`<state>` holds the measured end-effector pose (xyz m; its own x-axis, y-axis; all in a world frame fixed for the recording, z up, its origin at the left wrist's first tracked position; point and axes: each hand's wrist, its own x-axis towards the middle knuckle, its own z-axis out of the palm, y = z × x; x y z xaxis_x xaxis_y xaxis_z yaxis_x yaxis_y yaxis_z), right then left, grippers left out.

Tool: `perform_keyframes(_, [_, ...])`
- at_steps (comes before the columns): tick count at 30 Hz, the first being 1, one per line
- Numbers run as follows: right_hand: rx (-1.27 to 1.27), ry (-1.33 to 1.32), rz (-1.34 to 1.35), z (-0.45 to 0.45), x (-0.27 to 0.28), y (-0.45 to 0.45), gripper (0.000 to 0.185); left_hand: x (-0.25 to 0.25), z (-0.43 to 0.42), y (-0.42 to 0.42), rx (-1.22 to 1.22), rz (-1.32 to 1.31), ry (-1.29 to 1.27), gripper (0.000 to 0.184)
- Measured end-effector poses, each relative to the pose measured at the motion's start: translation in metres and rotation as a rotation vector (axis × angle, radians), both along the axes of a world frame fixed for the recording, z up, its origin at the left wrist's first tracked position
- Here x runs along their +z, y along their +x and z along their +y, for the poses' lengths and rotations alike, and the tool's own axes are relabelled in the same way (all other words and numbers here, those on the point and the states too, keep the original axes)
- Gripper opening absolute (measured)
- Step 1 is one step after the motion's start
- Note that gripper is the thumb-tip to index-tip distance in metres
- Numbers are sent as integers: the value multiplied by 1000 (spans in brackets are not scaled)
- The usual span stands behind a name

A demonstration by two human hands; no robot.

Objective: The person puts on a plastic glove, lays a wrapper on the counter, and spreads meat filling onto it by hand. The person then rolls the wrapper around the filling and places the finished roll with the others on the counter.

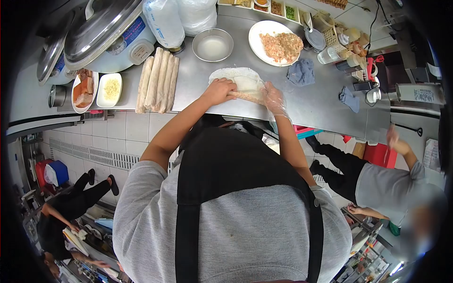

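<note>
On the worktop (191, 78), a partly rolled wrapper (248, 96) is gripped at either end by the left hand (220, 92) and gloved right hand (273, 100).

Gap between rolls (158, 81) and wrapper (241, 81) — left forearm (185, 119) across front, bowl (212, 45) behind.

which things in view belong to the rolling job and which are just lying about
Likely part of the job: partly rolled wrapper, plate of chopped filling, stacked rolls, perhaps the metal bowl

Apparently just lying about: blue cloths, rice cookers
</note>
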<state>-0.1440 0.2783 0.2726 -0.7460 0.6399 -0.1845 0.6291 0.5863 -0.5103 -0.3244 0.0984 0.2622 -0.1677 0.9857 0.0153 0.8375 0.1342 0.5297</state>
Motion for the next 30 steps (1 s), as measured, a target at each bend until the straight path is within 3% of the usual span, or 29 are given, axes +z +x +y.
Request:
perform_keyframes(19, [119,195,167,-2,-2,5,19,1,8,13,14,-7,39,24])
perform_keyframes(21, [132,205,180,-1,-6,1,18,-9,12,15,-53,-122,197,26])
perform_keyframes(26, [153,252,135,-3,-3,-3,17,-14,8,20,-53,-152,225,29])
perform_keyframes(28, [113,612,283,-13,8,-7,16,-10,6,21,-54,-147,233,28])
perform_keyframes(30, [220,530,325,-19,14,-9,15,-11,6,24,-34,-118,196,27])
